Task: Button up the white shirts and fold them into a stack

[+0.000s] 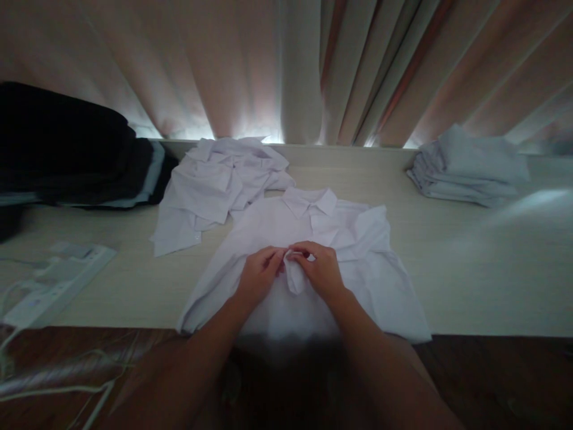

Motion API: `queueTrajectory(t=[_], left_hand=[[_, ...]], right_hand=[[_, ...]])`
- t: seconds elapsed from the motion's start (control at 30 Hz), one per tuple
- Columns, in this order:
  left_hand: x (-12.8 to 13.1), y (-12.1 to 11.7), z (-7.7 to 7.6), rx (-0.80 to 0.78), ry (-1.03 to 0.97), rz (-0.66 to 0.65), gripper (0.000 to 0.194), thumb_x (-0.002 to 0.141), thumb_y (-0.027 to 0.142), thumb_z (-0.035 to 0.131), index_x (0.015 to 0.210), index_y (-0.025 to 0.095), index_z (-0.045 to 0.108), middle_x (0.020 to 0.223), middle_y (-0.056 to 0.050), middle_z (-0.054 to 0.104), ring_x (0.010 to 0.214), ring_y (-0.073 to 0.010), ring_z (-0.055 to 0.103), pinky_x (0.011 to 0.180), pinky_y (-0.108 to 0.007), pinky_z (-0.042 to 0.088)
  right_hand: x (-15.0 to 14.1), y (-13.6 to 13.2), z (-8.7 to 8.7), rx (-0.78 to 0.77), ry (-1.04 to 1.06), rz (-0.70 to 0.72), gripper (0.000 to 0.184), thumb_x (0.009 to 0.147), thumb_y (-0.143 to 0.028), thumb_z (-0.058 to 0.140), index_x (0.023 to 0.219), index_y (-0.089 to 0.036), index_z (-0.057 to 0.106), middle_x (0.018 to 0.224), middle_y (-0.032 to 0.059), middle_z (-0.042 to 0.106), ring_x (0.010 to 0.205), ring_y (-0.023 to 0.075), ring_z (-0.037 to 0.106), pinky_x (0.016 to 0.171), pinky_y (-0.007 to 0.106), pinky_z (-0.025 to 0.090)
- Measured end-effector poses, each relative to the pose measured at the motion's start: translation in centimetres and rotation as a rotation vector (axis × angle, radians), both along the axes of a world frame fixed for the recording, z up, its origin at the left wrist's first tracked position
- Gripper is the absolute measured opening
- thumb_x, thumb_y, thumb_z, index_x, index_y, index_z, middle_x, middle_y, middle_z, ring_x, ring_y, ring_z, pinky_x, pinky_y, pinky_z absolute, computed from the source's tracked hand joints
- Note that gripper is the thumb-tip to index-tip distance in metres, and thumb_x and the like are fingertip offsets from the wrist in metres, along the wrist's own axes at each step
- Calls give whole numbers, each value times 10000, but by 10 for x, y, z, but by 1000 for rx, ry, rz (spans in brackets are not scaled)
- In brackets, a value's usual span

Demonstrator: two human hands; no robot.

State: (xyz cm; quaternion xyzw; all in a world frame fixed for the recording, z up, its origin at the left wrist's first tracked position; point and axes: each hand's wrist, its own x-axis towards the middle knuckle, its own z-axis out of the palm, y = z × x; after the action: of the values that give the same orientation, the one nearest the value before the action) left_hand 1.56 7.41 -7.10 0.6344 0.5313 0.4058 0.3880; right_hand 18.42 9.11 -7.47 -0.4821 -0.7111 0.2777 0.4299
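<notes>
A white collared shirt [358,263] lies spread face up on the pale table [483,269], collar toward the curtain. My left hand [259,273] and my right hand [321,269] meet at the middle of its front. Both pinch the fabric of the front placket, lifting a small fold between the fingertips. The shirt's lower hem hangs over the near table edge.
A crumpled heap of white shirts [215,185] lies behind and left. Folded pale garments [470,170] are stacked at the far right. Dark clothing [67,149] is piled far left. A white power strip [54,280] with cables sits at the left edge. Curtains [286,65] hang behind.
</notes>
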Motion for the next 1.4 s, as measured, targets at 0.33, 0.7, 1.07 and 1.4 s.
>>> queueTrajectory(t=[0.33, 0.7, 1.07, 1.4], left_hand=[[-3, 5, 10, -339, -192, 42, 278, 823, 399, 665, 852, 133, 741, 608, 6, 622, 473, -98, 516, 442, -217, 410], [-7, 1, 14, -306, -95, -10, 270, 813, 412, 671, 808, 146, 716, 583, 11, 626, 418, -96, 512, 414, -226, 425], [-28, 3, 13, -503, -198, -287, 276, 847, 443, 616, 762, 181, 604, 611, 35, 530, 490, -95, 518, 398, -184, 430], [-16, -7, 3, -479, -310, -146, 300, 845, 464, 626, 795, 169, 599, 599, 39, 502, 476, -88, 494, 391, -182, 405]], right_hand=[[-1, -2, -2, 3, -13, 30, 157, 825, -119, 615, 865, -215, 732, 846, 16, 743, 774, 165, 670, 753, 277, 512], [2, -1, -5, 11, -79, 103, 163, 844, -93, 566, 840, -195, 693, 828, 24, 712, 770, 162, 635, 769, 283, 487], [2, -5, -17, 233, -106, 388, 295, 934, -112, 462, 1024, -238, 713, 910, 50, 700, 875, 181, 609, 819, 327, 502], [1, -4, -10, 205, 40, 336, 215, 950, -165, 497, 978, -240, 696, 1006, 67, 595, 928, 167, 594, 806, 315, 519]])
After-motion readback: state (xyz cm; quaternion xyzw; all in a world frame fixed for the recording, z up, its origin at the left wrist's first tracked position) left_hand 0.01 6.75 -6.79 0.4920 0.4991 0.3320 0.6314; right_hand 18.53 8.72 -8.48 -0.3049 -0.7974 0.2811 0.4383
